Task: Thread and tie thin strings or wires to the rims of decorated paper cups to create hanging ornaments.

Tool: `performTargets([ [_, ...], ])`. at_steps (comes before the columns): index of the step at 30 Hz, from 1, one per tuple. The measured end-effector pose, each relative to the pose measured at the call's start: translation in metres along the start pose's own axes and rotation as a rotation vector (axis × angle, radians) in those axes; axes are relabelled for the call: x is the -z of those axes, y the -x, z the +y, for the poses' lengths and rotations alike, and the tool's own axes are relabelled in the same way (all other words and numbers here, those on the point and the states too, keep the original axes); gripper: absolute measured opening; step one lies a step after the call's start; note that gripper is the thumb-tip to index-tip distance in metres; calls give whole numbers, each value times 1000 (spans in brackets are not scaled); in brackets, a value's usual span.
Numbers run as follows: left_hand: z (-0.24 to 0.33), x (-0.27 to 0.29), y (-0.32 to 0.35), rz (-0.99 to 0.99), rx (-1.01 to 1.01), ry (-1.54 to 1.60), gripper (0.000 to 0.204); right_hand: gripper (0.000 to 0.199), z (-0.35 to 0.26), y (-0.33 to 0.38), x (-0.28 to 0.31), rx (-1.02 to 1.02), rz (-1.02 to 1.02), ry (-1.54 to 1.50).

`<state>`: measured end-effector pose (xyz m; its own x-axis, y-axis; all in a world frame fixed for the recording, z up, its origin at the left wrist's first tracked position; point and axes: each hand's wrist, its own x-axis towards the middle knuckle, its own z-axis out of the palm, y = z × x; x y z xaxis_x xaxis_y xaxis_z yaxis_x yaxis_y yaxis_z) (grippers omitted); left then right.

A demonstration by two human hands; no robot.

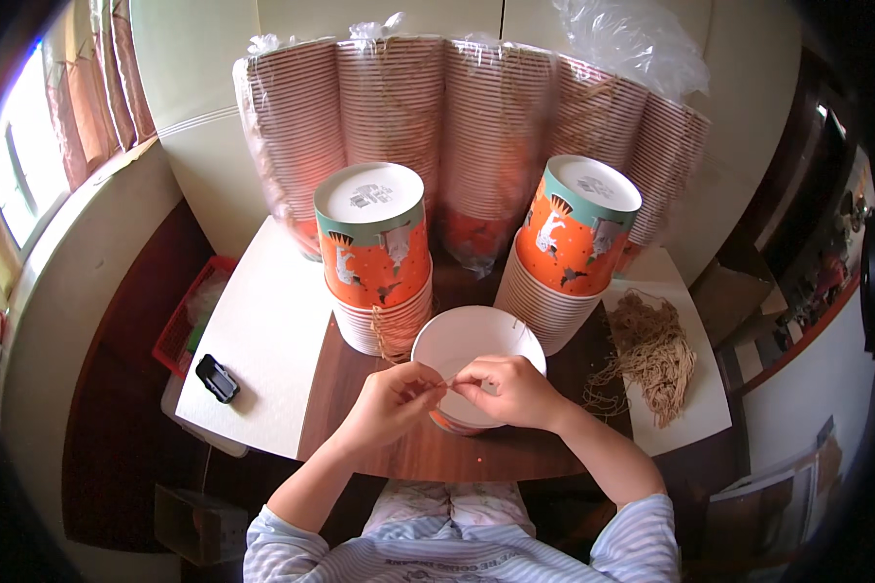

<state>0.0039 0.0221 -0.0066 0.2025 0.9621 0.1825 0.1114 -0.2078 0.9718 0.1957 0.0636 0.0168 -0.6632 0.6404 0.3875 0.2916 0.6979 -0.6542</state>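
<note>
A paper bucket [476,335] with a white inside stands upright at the table's front, its orange outside showing below the rim. Over its near rim, my left hand [399,394] and my right hand [504,389] meet, fingertips almost touching. Both are closed in a pinch on what looks like a thin tan cord [447,383]; little of it shows between the fingers. A short bit of cord also sits at the bucket's far right rim. Behind, two stacks of upturned orange-and-green buckets [377,248] [576,233] flank this one, with tan cords hanging at the left stack.
A tangled heap of tan cords [656,355] lies on the table's right side. On the left side sits a small black case [217,379], with a red basket [190,316] beyond the edge. Tall plastic-wrapped bucket stacks [389,126] line the back.
</note>
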Motion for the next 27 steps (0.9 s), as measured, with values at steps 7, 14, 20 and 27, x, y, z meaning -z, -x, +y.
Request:
performTargets([
  [7,6,6,1,-51,45,-103,10,8,-10,7,-1,-117,112,-21],
  [14,0,9,-1,-83,102,308,8,6,-31,16,-18,126,206,266],
  [20,3,17,3,-59,102,20,9,17,-39,17,-29,196,131,383],
  [27,22,17,7,-63,61,-279,19,36,-12,-3,-21,80,31,148],
])
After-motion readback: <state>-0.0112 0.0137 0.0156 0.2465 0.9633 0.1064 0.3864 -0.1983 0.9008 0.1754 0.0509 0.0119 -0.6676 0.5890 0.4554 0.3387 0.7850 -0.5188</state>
